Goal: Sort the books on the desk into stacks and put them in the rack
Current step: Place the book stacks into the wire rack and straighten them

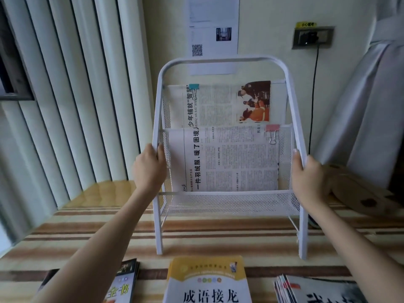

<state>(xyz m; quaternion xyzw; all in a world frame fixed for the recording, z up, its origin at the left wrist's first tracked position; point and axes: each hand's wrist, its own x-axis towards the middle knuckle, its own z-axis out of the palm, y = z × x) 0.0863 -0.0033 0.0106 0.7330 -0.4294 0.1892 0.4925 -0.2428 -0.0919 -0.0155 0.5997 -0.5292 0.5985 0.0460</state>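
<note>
A white metal mesh rack (225, 60) stands upright on the striped desk (218, 235), against the wall. My left hand (149, 169) grips its left frame tube and my right hand (308, 178) grips the right tube, both at mid height. Two clipped newspapers fill its upper pockets, one (227, 103) with a teal clip, one (227, 158) with a pink clip. The lowest mesh pocket (229, 203) holds nothing. At the near edge lie three piles: dark magazines (126, 278) at left, a yellow-covered book (207, 281) in the middle, a fanned stack of thin books (314, 289) at right.
Vertical blinds (65, 95) hang at left. A wall socket (312, 37) with a black cable sits right of the rack, below a yellow label. A paper sheet (213, 27) is stuck on the wall behind. Wooden flat pieces (358, 189) lie at right under a white curtain.
</note>
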